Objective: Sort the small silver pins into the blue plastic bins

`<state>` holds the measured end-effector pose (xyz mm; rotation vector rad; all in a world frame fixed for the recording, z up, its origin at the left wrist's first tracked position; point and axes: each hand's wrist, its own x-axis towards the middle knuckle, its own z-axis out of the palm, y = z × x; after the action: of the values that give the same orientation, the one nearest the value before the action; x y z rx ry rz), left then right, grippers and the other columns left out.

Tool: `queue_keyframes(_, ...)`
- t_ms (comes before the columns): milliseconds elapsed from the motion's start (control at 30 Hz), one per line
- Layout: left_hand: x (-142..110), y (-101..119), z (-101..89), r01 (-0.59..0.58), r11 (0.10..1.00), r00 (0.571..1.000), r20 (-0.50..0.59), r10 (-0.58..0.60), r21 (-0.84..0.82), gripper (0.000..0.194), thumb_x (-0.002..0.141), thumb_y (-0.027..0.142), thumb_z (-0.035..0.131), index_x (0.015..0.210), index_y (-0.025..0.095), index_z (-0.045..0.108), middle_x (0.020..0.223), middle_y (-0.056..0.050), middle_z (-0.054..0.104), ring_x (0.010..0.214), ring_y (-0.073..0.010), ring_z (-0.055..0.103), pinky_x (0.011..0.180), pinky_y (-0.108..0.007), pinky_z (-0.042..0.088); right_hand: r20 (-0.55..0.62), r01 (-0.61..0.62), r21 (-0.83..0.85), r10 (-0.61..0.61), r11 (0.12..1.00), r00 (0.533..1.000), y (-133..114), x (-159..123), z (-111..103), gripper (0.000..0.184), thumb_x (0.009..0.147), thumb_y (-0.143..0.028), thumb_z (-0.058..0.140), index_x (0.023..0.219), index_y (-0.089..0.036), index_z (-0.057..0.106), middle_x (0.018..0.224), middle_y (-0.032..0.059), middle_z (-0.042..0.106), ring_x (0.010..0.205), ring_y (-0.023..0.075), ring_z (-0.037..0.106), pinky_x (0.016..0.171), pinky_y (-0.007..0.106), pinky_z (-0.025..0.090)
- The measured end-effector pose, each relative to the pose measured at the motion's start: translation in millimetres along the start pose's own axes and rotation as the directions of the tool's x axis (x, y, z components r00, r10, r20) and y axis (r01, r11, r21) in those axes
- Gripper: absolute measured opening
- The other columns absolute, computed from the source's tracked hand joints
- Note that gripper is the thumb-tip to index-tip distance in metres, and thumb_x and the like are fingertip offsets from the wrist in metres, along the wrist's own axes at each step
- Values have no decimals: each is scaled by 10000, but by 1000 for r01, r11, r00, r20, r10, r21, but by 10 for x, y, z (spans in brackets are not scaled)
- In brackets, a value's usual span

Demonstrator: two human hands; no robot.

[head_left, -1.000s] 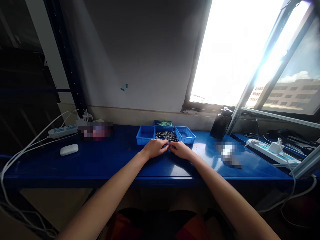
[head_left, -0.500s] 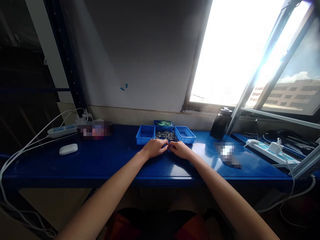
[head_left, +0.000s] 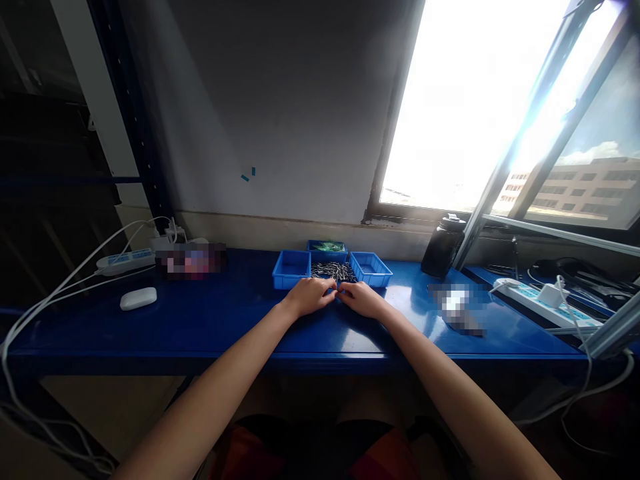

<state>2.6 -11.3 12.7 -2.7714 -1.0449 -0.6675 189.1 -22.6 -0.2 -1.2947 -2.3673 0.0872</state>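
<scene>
My left hand (head_left: 311,295) and my right hand (head_left: 361,298) meet fingertip to fingertip over the blue table, at the near side of a heap of small dark and silvery metal pieces (head_left: 333,271). The fingers of both hands are closed in a pinch; what lies between them is too small and hidden to name. A blue bin (head_left: 293,265) stands left of the heap, and a lighter-looking blue bin (head_left: 371,269) to its right. Behind the heap, a third blue bin (head_left: 313,256) holds something green in clear wrapping (head_left: 327,246).
A black bottle (head_left: 442,248) stands at the back right, with a blurred-out item (head_left: 457,307) in front of it. Power strips lie at the left (head_left: 125,261) and right (head_left: 545,300), trailing white cables. A white case (head_left: 139,299) rests on the left of the table (head_left: 215,327).
Hardly anything differs: both hands stay together at the near edge of the heap, and the bins stay in place. The view shifts very slightly.
</scene>
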Motion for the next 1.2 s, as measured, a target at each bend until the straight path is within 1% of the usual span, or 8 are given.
queue_keyframes(133, 0, 8, -7, 10, 1000, 1000, 3, -9, -11, 237, 819, 370, 406, 927, 215, 548, 706, -3, 608, 653, -153, 576, 566, -226, 391, -10, 10, -6, -10, 1000, 1000, 0, -1, -1, 202, 825, -305, 427, 814, -175, 581, 594, 0, 555, 518, 89, 467, 520, 189, 313)
queue_keyframes(300, 0, 7, -4, 9, 1000, 1000, 3, -9, -17, 240, 818, 373, 407, 926, 215, 551, 708, -3, 609, 659, -151, 578, 572, -223, 394, 7, -1, -9, 1, 1000, 1000, 5, 0, 0, 200, 823, -303, 433, 814, -172, 584, 594, 1, 552, 515, 86, 455, 520, 188, 310)
queue_keyframes(667, -2, 8, -1, 9, 1000, 1000, 10, -9, -14, 244, 818, 379, 404, 928, 218, 551, 712, -4, 609, 663, -154, 578, 567, -224, 393, -1, 7, -4, -7, 1000, 1000, 5, -5, -3, 197, 826, -298, 429, 825, -175, 582, 612, 6, 565, 539, 94, 482, 531, 189, 316)
queue_keyframes(1000, -1, -1, -9, 4, 1000, 1000, 14, -4, -10, 239, 821, 373, 397, 923, 221, 551, 705, -1, 611, 661, -153, 578, 560, -222, 388, -1, 7, -11, -7, 1000, 1000, 5, -5, -3, 200, 820, -303, 433, 798, -173, 583, 572, -6, 531, 492, 81, 428, 505, 190, 294)
queue_keyframes(1200, -2, -4, 2, 9, 1000, 1000, 13, -9, -13, 250, 823, 385, 391, 923, 222, 552, 708, -3, 610, 656, -153, 574, 564, -222, 387, 0, 13, 4, -13, 1000, 1000, 26, -4, 9, 183, 817, -288, 434, 797, -174, 576, 594, -1, 545, 525, 90, 460, 524, 192, 301)
